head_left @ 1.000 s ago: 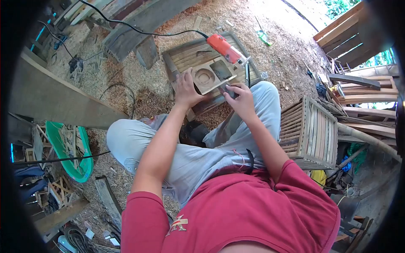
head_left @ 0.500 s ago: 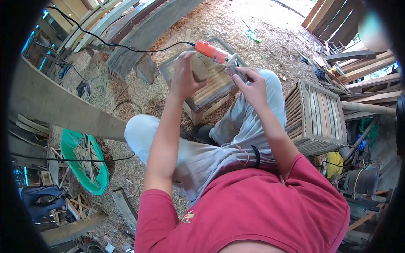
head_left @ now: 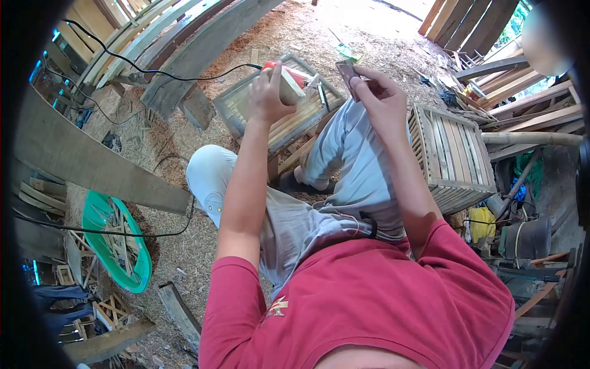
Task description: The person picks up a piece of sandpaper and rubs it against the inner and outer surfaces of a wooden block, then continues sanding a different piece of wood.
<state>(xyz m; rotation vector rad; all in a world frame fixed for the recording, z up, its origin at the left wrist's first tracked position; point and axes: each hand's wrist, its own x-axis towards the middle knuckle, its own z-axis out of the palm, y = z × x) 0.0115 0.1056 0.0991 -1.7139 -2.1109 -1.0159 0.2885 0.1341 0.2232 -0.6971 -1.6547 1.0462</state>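
Observation:
My left hand (head_left: pixel 265 101) is closed around a pale block (head_left: pixel 290 91), which looks like wood, above a low slatted wooden table (head_left: pixel 230 114). Just behind that hand lies an orange power tool (head_left: pixel 298 75) with a metal front end, partly hidden by the hand and block; its black cord (head_left: pixel 203 75) runs off to the left. To the right of the table, my right hand (head_left: pixel 384 101) grips a flat dark brown rectangular piece (head_left: pixel 348 75) between thumb and fingers, tilted upward. Its exact kind I cannot make out.
A slatted wooden crate (head_left: pixel 452 147) stands to the right of my knee. At left are a green plastic basin (head_left: pixel 144 261) of wood scraps and a long curved plank (head_left: pixel 92 154). Shavings cover the ground (head_left: pixel 393 43). Lumber (head_left: pixel 534 111) is stacked at far right.
My right hand has moved right with the dark piece, away from the orange tool. The tool now sits farther left, behind my left hand, which still holds the block. The view has shifted slightly.

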